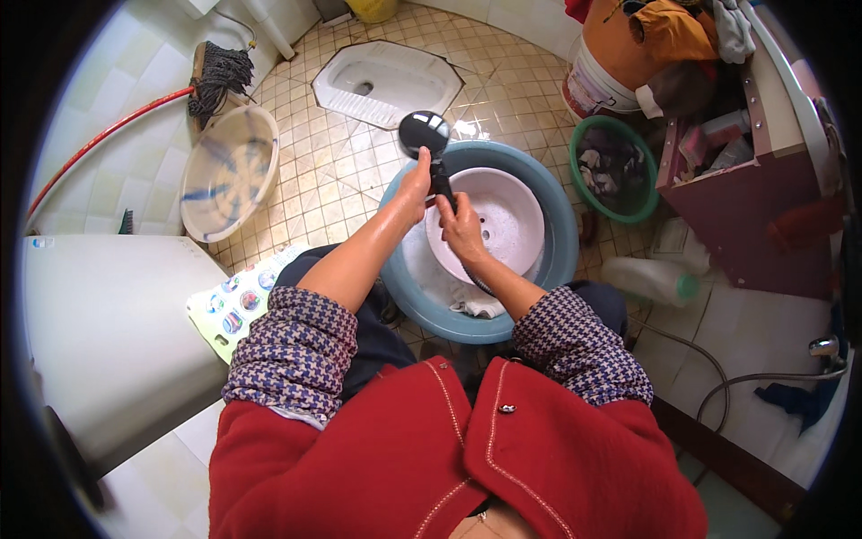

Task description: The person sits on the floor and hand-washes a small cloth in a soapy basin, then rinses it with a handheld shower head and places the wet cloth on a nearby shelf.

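Above the far left side of a large blue tub [566, 211], I hold a black shower head [424, 131] in both hands. My left hand [414, 189] grips it near the neck, just below the round head, with the thumb up along it. Lower down, my right hand [461, 228] is closed round the handle; the hose runs down beneath that wrist. A pale pink basin [525, 193] with holes in its bottom sits inside the tub, below my hands. Suds and a piece of white cloth [480, 307] lie in the tub beside the basin.
A squat toilet [395, 81] is set in the tiled floor ahead. To the left are a tilted patterned basin [229, 175], a mop [220, 81] and a white appliance [108, 314]. On the right stand a green basin [648, 148] of dark clothes, a plastic bottle [646, 280] and a maroon cabinet [754, 225].
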Demonstrator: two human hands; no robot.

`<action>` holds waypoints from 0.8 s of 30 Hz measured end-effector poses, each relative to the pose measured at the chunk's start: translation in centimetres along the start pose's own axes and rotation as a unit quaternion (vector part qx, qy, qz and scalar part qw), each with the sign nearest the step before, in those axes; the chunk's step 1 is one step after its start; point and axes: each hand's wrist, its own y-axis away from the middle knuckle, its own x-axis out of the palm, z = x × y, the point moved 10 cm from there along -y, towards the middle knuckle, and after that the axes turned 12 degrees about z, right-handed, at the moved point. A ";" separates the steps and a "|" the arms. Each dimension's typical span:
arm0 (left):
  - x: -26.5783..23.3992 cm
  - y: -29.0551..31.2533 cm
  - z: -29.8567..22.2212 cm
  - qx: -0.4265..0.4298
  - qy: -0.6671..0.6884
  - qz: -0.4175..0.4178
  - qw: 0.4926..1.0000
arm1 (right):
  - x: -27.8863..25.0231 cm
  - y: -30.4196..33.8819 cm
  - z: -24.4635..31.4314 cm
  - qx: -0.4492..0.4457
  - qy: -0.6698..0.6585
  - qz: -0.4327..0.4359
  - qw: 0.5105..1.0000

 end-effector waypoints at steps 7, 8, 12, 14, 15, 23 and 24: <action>0.3 2.9 -4.7 0.076 0.089 -0.021 0.993 | 0.7 -3.4 -0.7 0.046 -0.287 0.068 0.954; 1.0 3.4 -5.3 0.075 0.088 0.002 0.993 | -0.4 -5.0 -2.0 0.094 -0.327 0.041 0.939; 5.9 5.9 -5.8 0.074 0.053 0.116 0.989 | -2.8 -12.8 -4.2 0.108 -0.489 -0.046 0.864; 8.8 7.1 -4.9 0.060 0.025 0.181 0.981 | -3.7 -16.0 -2.0 0.009 -0.327 -0.004 0.945; 9.9 7.4 -4.4 0.051 0.012 0.206 0.977 | -3.9 -16.6 -1.9 0.018 -0.270 0.003 0.963; 12.2 2.6 -5.1 0.038 0.022 0.234 0.971 | -4.5 -7.7 3.8 0.047 -0.493 0.230 0.838; 12.7 1.9 -4.8 0.027 0.032 0.234 0.971 | -5.8 -6.2 3.7 0.055 -0.422 0.165 0.890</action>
